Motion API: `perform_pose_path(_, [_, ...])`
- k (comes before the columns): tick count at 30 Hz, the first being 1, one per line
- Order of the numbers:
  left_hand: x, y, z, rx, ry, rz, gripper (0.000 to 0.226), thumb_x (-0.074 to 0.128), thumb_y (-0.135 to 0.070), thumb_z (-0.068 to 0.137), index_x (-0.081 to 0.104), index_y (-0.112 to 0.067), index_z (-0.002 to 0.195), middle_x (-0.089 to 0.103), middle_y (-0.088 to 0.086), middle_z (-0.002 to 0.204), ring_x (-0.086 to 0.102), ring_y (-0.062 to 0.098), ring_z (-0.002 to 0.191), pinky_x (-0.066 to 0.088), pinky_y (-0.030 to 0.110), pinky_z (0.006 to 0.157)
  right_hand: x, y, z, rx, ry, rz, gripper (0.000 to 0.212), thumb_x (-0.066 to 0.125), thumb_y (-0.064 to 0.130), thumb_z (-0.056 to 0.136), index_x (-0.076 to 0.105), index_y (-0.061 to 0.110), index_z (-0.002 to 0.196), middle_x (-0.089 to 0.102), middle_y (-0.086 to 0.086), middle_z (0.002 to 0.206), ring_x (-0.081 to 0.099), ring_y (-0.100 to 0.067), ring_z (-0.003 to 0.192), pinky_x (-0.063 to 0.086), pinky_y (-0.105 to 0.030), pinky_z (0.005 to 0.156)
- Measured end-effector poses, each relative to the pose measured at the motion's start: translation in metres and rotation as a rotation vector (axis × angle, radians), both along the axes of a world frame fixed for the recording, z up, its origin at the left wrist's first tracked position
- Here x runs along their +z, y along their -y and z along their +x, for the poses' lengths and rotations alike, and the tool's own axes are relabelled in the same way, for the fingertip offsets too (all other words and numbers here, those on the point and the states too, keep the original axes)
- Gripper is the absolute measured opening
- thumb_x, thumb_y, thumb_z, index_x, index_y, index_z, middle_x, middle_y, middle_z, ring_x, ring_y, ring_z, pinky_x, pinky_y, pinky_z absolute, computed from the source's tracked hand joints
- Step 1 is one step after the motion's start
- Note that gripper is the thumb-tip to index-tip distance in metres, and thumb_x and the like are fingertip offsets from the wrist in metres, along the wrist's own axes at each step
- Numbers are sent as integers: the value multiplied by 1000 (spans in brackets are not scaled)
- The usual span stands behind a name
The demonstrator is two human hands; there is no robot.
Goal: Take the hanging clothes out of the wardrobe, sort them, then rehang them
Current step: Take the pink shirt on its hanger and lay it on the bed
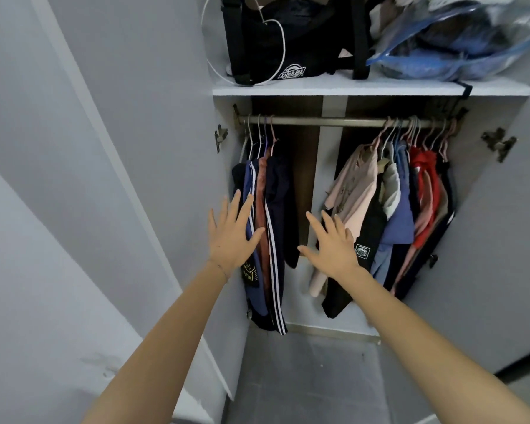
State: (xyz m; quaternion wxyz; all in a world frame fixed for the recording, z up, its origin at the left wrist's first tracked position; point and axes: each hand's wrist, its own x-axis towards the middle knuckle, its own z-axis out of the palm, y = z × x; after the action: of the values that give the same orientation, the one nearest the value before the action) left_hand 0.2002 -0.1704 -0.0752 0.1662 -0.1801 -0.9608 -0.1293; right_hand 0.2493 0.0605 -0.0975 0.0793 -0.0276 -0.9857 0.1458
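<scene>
Clothes hang w/ long axes vertical, hooks up on the horizontal rail (318, 121) mid-frame: the left bunch (274, 209) (dark, side-striped pieces) at centre-left, the right bunch (395, 209) of pink, blue and red tops at centre-right. The left hand (231, 237) is raised in front of the left bunch and the right hand (331, 246) in the gap btwn bunches, both w/ fingers spread wide, holding nothing. A black bag (303, 35) sits on the shelf (364, 87) at top.

We stand before a tall white flat-panelled wardrobe (224, 172). Its plain left door (120, 133) and right door (496, 255) are open. A white shelf board (349, 88) spans it above a dark brown back panel (300, 179). Pale grey floor tiles (303, 377) lie below in soft, even light.
</scene>
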Motion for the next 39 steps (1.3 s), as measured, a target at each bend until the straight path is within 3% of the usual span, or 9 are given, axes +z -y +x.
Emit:
perform_pose_path(4, [-9, -29, -26, -22, 12, 19, 71, 34, -60, 99, 12, -29, 158, 4, 1, 166, -2, 27, 153, -3, 54, 120, -2, -26, -12, -40, -30, -1, 78, 47, 55, 96, 3, 34, 157, 3, -6, 165, -2, -31, 151, 7, -50, 119])
perform_pose_path(8, [-19, -65, -60, -51, 1, 25, 79, 18, -68, 89, 20, -28, 157, 15, 4, 165, 6, 29, 153, 1, 56, 119, -1, -62, -36, -117, -61, -12, 79, 48, 56, 95, 6, 32, 157, 6, -7, 164, 2, -31, 151, 10, -51, 119])
perform_pose_path(13, [-28, -116, -101, -66, 35, 19, 71, 41, -57, 99, 14, -28, 158, 8, 2, 166, 2, 25, 153, -7, 53, 119, -4, -114, -75, -174, -84, -51, 79, 54, 55, 93, 12, 31, 156, 11, -8, 164, 6, -33, 150, 15, -51, 119])
perform_pose_path(20, [-38, -177, -154, -43, 42, -27, 83, 11, -70, 87, 16, -28, 158, 9, 3, 166, 5, 28, 153, -5, 54, 119, -12, -182, -128, -168, -67, -107, 82, 59, 54, 91, 20, 25, 156, 18, -12, 161, 13, -33, 149, 22, -53, 117])
perform_pose_path(25, [-46, -207, -182, -43, 82, 9, 71, 40, -58, 99, 16, -26, 158, 7, 4, 166, 1, 26, 153, -7, 53, 120, -11, -208, -155, -160, -59, -159, 80, 59, 46, 93, 14, 25, 156, 11, -13, 163, 7, -31, 150, 14, -45, 121])
perform_pose_path(29, [-49, -225, -204, -56, 113, 28, 71, 41, -56, 100, 13, -27, 159, 5, 3, 166, -2, 24, 153, -9, 52, 120, -12, -223, -178, -163, -58, -209, 79, 61, 42, 93, 17, 22, 156, 12, -14, 162, 8, -32, 150, 12, -44, 121])
perform_pose_path(35, [-58, -242, -248, -104, 111, 19, 86, 12, -71, 86, 15, -26, 158, 7, 3, 166, 0, 25, 153, -9, 51, 119, -13, -243, -230, -209, -90, -175, 87, 68, 42, 88, 24, 6, 153, 24, -18, 159, 18, -33, 148, 15, -43, 121])
perform_pose_path(39, [-61, -253, -285, -141, 89, 2, 81, 17, -68, 89, 17, -26, 158, 11, 6, 166, 5, 28, 152, -10, 52, 118, -7, -252, -267, -239, -110, -174, 89, 72, 40, 84, 26, 5, 152, 33, -16, 154, 24, -34, 145, 20, -44, 120])
